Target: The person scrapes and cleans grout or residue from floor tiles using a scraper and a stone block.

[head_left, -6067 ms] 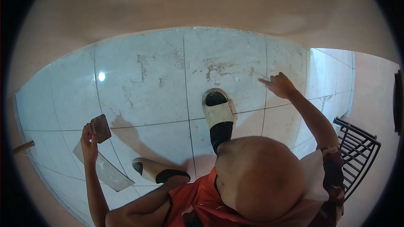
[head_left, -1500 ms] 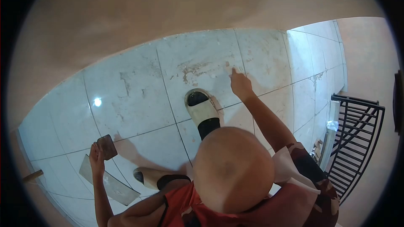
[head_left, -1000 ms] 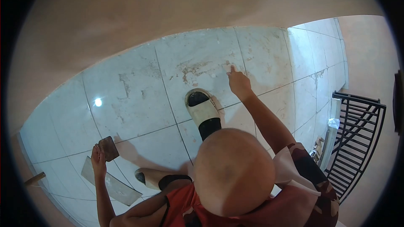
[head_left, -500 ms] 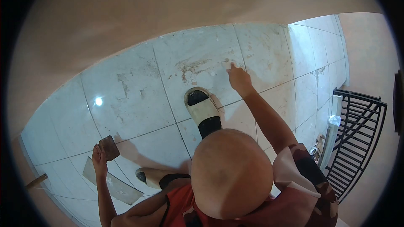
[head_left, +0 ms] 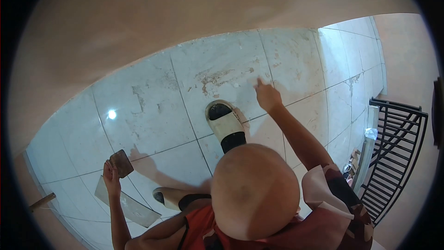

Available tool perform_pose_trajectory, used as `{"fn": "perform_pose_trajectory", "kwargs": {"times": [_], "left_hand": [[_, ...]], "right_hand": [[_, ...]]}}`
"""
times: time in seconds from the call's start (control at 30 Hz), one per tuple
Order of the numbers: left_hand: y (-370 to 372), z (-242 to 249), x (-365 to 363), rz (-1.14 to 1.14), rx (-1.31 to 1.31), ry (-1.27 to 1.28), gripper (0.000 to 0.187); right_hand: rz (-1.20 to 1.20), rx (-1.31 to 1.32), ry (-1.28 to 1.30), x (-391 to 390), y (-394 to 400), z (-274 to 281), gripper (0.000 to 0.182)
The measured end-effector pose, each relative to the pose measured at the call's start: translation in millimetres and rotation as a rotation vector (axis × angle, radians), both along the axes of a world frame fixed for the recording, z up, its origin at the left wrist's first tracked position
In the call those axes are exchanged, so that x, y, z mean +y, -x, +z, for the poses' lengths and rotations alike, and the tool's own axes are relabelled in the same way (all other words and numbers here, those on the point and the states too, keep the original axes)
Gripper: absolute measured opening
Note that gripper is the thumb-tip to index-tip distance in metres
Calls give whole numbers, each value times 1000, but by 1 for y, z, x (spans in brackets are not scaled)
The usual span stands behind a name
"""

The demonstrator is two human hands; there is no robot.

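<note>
Glossy tile floor [head_left: 152, 162], brown smears [head_left: 213, 78]; L hand [head_left: 111, 178] grasps flat squarish plate [head_left: 122, 164]; R hand [head_left: 268, 96] index out, grip unclear.

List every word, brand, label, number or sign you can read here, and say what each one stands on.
No readable text anywhere in this view.
Sandal on the forward foot: small dark marks along its side, too small to tell whether they are lettering.
Brown rectangular piece in the left hand: no lettering can be made out.
</note>
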State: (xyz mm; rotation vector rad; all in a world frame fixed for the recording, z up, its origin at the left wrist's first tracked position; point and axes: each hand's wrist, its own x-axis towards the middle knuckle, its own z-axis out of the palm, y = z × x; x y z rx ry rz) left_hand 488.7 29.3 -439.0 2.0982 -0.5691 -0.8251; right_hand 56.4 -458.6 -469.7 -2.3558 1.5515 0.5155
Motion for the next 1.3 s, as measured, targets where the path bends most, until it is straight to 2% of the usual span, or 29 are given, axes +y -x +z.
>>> {"fn": "perform_pose_trajectory", "kwargs": {"times": [0.07,0.17,0.3,0.5,0.57,0.6,0.7,0.77,0.9,1.0,1.1,1.2,1.23,1.3], "left_hand": [[2,9,-10,27,95,19,16],[-19,-7,11,-35,147,-61,17],[-1,4,-12,95,116,89,16],[-14,-9,-8,-34,-2,121,16],[-13,2,-6,75,222,34,17],[-9,6,-7,76,230,29,17],[-7,5,-17,58,214,40,16],[-7,-6,-19,33,80,158,16],[-5,5,-28,100,222,152,15],[-19,-5,-19,-7,219,139,15],[-5,13,-44,99,176,169,12],[-14,2,-31,51,183,115,9],[-14,-2,-27,51,186,118,9],[-13,-13,-23,61,61,157,23]], "right_hand": [[29,-9,-28,-19,-15,5,45],[-21,-5,-30,2,-6,11,45],[14,-6,-25,-10,-13,3,46],[-8,-15,-30,-2,-3,8,45],[18,-2,-58,-6,-5,1,45],[-2,-9,-50,-12,-10,-5,47],[-56,-11,-64,-3,-6,3,49],[-53,13,-96,11,-1,8,50],[-53,-52,-19,-11,-17,-10,49],[-86,8,-39,7,-9,5,46],[-53,2,-40,3,-11,6,46],[-97,-23,-14,-11,-25,-7,49],[-128,-17,-50,-8,-29,9,48],[-109,8,-50,8,-14,5,47]]}}
